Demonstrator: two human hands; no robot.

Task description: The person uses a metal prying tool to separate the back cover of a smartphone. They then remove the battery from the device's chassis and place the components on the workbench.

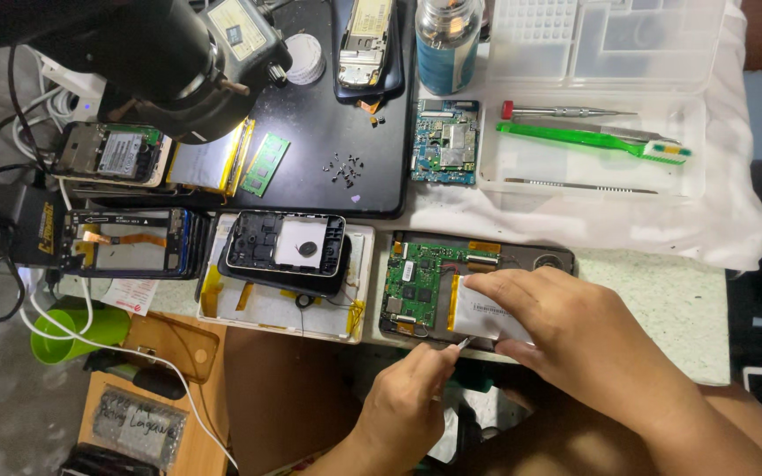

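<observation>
At the near edge of the table, the opened tablet lies flat with its green board and silver battery facing up, its front side almost flush with the table's lip, so there is little room below it. To its left, just beside it, sits a white tray bearing a black phone shell; to its right the table is bare stone. My right hand lies palm down across the battery, fingers spread and pressing its top edge, covering the tablet's right half. My left hand comes up from below, fingers pinched shut on a thin metal tool whose tip meets the battery's lower edge. How far the tip goes under I cannot tell. My wrists are cut off by the frame.
</observation>
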